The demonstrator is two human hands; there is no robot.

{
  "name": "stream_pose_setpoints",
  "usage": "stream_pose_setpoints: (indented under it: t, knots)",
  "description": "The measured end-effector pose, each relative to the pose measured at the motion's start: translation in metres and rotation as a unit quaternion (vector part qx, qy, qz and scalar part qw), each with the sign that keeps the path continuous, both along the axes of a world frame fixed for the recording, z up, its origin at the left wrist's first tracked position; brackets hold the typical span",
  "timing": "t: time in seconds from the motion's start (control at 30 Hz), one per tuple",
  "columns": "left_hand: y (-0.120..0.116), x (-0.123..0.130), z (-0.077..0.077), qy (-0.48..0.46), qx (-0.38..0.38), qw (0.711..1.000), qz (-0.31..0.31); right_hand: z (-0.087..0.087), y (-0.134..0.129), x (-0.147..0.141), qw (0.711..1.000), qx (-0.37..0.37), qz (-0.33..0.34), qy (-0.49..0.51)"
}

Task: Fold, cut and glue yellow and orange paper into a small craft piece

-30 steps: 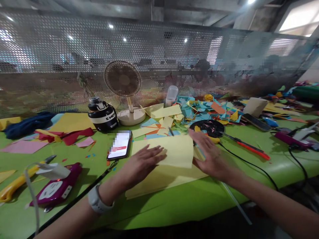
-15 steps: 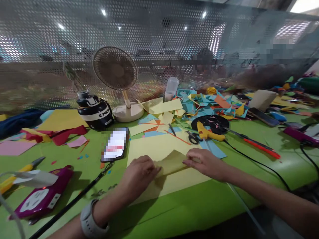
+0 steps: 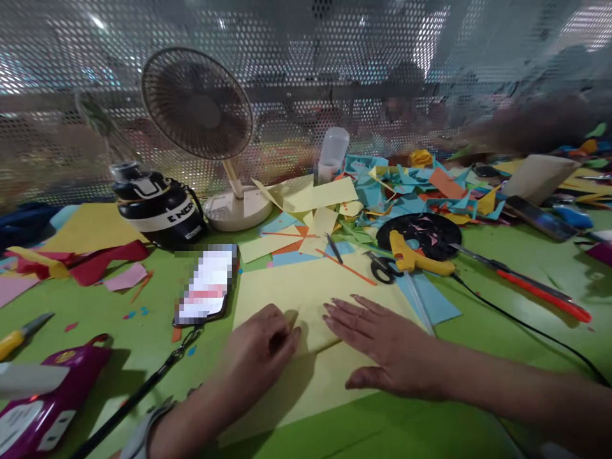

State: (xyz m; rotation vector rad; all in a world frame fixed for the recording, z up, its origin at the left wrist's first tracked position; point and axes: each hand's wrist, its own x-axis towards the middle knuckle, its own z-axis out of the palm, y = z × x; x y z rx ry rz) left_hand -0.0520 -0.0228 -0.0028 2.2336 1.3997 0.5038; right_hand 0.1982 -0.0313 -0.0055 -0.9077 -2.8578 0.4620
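Near edge of the tabletop: pale yellow paper sheet [image 3: 306, 299] lies flat on the green tabletop [image 3: 502, 331], with both hands pressed on it.
Left hand: left hand [image 3: 261, 350] rests on the sheet's near-left part, fingers curled loosely under, knuckles up, grasping nothing.
Right hand: right hand [image 3: 377, 347] lies flat and spread, palm down on the sheet, just right of the left hand, grasping nothing.
Left of the sheet: black smartphone [image 3: 205, 287] lies just beside the sheet's left edge.
Far right of the sheet: yellow glue gun [image 3: 414, 258] and black-handled scissors [image 3: 381, 268] lie near its far corner.
Far side: beige desk fan [image 3: 201, 115] stands beside a black-and-white water bottle [image 3: 155, 207]; coloured paper scraps [image 3: 406, 191] are heaped to the right.
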Motion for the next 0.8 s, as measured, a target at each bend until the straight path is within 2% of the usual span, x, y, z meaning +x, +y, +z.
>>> stream_pose_setpoints:
  t: [0.17, 0.4, 0.8]
  knots:
    - [0.002, -0.001, 0.001, -0.003, -0.018, 1.0, -0.011, -0.001, -0.003, 0.0, 1.0, -0.017, 0.023, 0.009]
    - [0.003, -0.002, -0.002, 0.005, -0.033, 0.999, 0.004, 0.001, -0.003, 0.0, 0.998, -0.04, 0.009, 0.041]
    - [0.005, -0.011, -0.006, 0.027, -0.043, 0.998, -0.026, 0.004, 0.006, -0.001, 0.997, -0.071, 0.029, 0.031]
